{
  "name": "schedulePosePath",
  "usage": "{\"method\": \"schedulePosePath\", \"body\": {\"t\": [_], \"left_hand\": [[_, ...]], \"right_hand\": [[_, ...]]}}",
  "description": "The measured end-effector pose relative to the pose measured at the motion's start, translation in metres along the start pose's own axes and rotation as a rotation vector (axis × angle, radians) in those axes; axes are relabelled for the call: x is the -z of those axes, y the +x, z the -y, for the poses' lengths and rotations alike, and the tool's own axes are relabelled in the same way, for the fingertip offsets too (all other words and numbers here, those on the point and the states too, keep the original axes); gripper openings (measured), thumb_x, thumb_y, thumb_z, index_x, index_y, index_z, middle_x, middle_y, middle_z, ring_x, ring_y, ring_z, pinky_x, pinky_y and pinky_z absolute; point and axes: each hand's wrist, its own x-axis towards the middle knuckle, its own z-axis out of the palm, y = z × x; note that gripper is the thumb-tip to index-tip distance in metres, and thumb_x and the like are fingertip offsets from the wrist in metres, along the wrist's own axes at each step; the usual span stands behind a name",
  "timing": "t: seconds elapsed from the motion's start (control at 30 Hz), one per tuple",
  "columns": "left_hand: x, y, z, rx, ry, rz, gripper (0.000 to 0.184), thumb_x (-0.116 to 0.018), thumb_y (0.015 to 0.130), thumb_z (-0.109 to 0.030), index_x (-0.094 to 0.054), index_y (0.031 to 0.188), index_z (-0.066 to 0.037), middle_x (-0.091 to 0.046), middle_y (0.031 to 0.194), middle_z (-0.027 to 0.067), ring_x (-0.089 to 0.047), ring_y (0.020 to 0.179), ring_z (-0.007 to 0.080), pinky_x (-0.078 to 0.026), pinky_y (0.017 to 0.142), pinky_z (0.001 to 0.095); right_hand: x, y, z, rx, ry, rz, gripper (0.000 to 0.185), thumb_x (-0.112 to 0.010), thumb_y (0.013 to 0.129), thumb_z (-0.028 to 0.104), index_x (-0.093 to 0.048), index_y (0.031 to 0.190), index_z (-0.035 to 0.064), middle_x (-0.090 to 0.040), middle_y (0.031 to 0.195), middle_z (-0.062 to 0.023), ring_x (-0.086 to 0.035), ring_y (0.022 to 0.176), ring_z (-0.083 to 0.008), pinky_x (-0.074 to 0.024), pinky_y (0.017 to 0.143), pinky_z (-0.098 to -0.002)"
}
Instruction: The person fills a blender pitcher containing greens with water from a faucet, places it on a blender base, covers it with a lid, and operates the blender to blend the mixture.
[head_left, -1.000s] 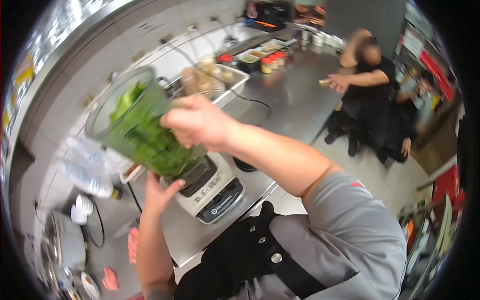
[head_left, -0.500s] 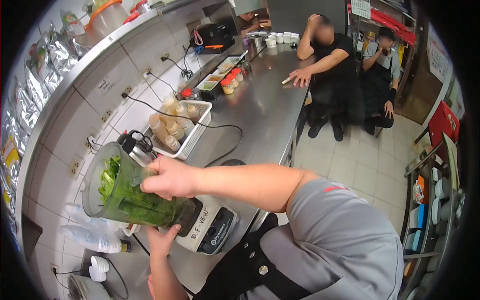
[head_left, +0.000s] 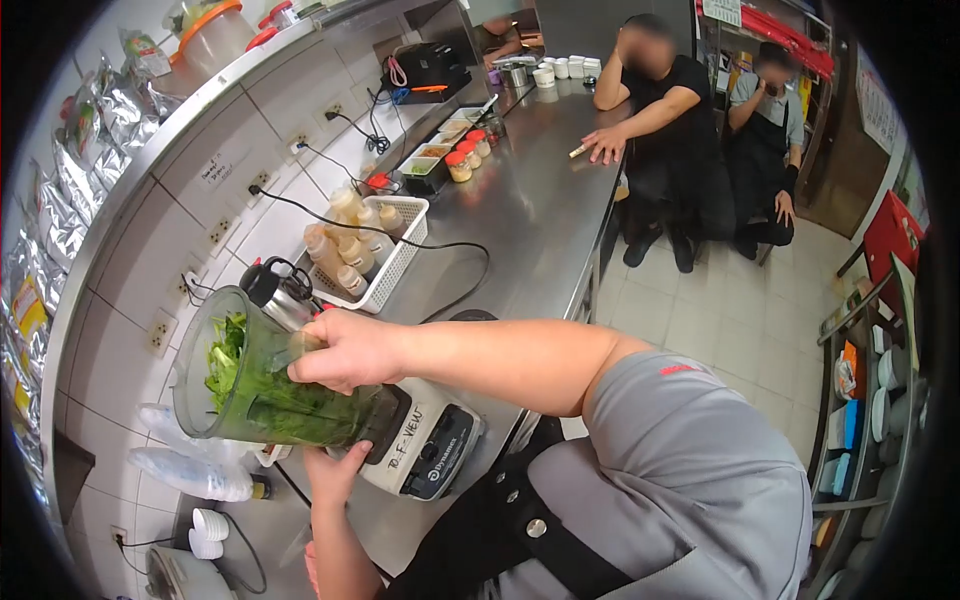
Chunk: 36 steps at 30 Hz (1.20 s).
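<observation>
A clear blender jar (head_left: 215, 390) filled with chopped green leaves (head_left: 228, 350) sits on a cream blender base (head_left: 425, 440) marked with handwriting. My right hand (head_left: 345, 350) is closed around the jar's handle, which the fingers mostly hide. Low on the jar, just above the base, my left hand (head_left: 338, 470) grips its near side; the thumb shows and the other fingers are hidden behind the jar. Behind the jar stands a steel thermos jug (head_left: 285, 300) with a black top.
A white basket (head_left: 395, 270) of squeeze bottles sits by the wall on the steel counter (head_left: 530, 190), a black cord looping across. Wrapped plastic cups (head_left: 190, 470) lie beyond the jar. Two people sit at the far end; one person's hand (head_left: 603, 145) rests on the counter.
The whole view has shifted slightly. Both my hands keep their hold on the jar, which stays at the base with little visible movement.
</observation>
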Motion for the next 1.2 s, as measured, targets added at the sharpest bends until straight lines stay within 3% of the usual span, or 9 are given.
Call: {"method": "schedulePosePath", "body": {"t": [0.13, 0.23, 0.27, 0.37, 0.57, 0.7, 0.8, 1.0, 1.2], "left_hand": [[0.041, 0.008, 0.014, 0.054, -0.089, 0.003, 0.081, -0.079, 0.075, -0.027, -0.041, 0.14, 0.003, -0.049, 0.14, 0.0164, -0.047, 0.13, 0.0265, -0.034, 0.11, 0.0391], [0.078, 0.035, -0.023, -0.283, -0.34, -0.259, 0.078, -0.051, 0.094, -0.055, -0.036, 0.146, 0.002, -0.045, 0.146, 0.015, -0.04, 0.136, 0.027, -0.03, 0.113, 0.0414], [0.081, 0.042, -0.083, -0.43, -0.193, -0.256, 0.076, -0.042, 0.098, -0.057, -0.036, 0.148, 0.0, -0.044, 0.148, 0.0145, -0.038, 0.139, 0.027, -0.027, 0.115, 0.0418], [0.109, 0.054, -0.124, -0.306, 0.124, -0.254, 0.063, -0.036, 0.105, -0.048, -0.04, 0.145, 0.0, -0.044, 0.147, 0.0162, -0.038, 0.138, 0.0273, -0.022, 0.117, 0.0398], [0.122, 0.055, -0.154, -0.049, 0.223, -0.267, 0.065, -0.045, 0.101, -0.051, -0.042, 0.145, -0.003, -0.044, 0.146, 0.0163, -0.038, 0.139, 0.0278, -0.024, 0.116, 0.0426], [0.121, 0.061, -0.182, -0.293, 0.546, -0.313, 0.076, -0.065, 0.093, -0.039, -0.031, 0.151, -0.004, -0.033, 0.155, 0.0171, -0.033, 0.143, 0.0313, -0.024, 0.116, 0.0452], [0.101, 0.069, -0.219, -0.444, 0.637, -0.205, 0.075, -0.064, 0.093, -0.039, -0.031, 0.151, -0.005, -0.035, 0.154, 0.019, -0.033, 0.144, 0.0324, -0.024, 0.117, 0.0452], [0.067, 0.086, -0.242, -0.227, 0.716, 0.199, 0.065, -0.059, 0.094, -0.045, -0.046, 0.143, -0.003, -0.04, 0.151, 0.0215, -0.035, 0.143, 0.0328, -0.025, 0.117, 0.041], [0.065, 0.082, -0.239, -0.22, 0.69, 0.164, 0.061, -0.058, 0.095, -0.044, -0.051, 0.139, -0.004, -0.04, 0.152, 0.0193, -0.035, 0.143, 0.032, -0.025, 0.117, 0.0416]], "right_hand": [[0.003, -0.003, -0.001, 0.055, 0.033, 0.068, 0.032, -0.063, 0.095, 0.036, -0.056, 0.083, 0.0068, -0.048, 0.062, 0.0012, -0.044, 0.053, -0.0087, -0.0386, 0.051, -0.0271], [0.007, -0.007, -0.01, 0.146, -0.035, 0.032, 0.048, -0.06, 0.094, 0.05, -0.058, 0.089, 0.0023, -0.053, 0.063, -0.0017, -0.051, 0.055, -0.0107, -0.044, 0.054, -0.0265], [0.004, -0.01, -0.01, 0.155, -0.046, -0.007, 0.052, -0.058, 0.095, 0.053, -0.058, 0.091, 0.0017, -0.053, 0.063, -0.0017, -0.051, 0.055, -0.0111, -0.045, 0.055, -0.0265], [0.006, -0.014, -0.01, 0.168, -0.042, -0.053, 0.058, -0.05, 0.097, 0.057, -0.059, 0.094, 0.0002, -0.054, 0.063, -0.0022, -0.053, 0.055, -0.0121, -0.0477, 0.058, -0.0263], [0.008, -0.017, -0.014, 0.153, -0.086, -0.042, 0.057, -0.043, 0.1, 0.056, -0.057, 0.089, 0.0025, -0.052, 0.061, -0.0027, -0.05, 0.052, -0.0116, -0.0425, 0.051, -0.0271], [0.002, -0.018, -0.014, 0.077, -0.091, -0.045, 0.055, -0.043, 0.101, 0.056, -0.054, 0.083, 0.0057, -0.049, 0.062, 0.0, -0.045, 0.053, -0.0096, -0.0365, 0.048, -0.0275], [-0.002, -0.026, -0.007, 0.083, -0.146, -0.071, 0.054, -0.042, 0.102, 0.055, -0.053, 0.08, 0.0069, -0.047, 0.064, 0.0022, -0.043, 0.058, -0.0085, -0.0367, 0.053, -0.0265], [-0.002, -0.018, -0.03, 0.275, -0.144, -0.122, 0.049, -0.043, 0.104, 0.048, -0.05, 0.077, 0.0079, -0.045, 0.066, 0.0033, -0.041, 0.06, -0.0082, -0.0377, 0.057, -0.0262], [0.001, -0.017, -0.031, 0.317, -0.168, -0.09, 0.048, -0.043, 0.105, 0.046, -0.049, 0.076, 0.0076, -0.047, 0.069, 0.0032, -0.042, 0.063, -0.0082, -0.0386, 0.059, -0.0261]]}}
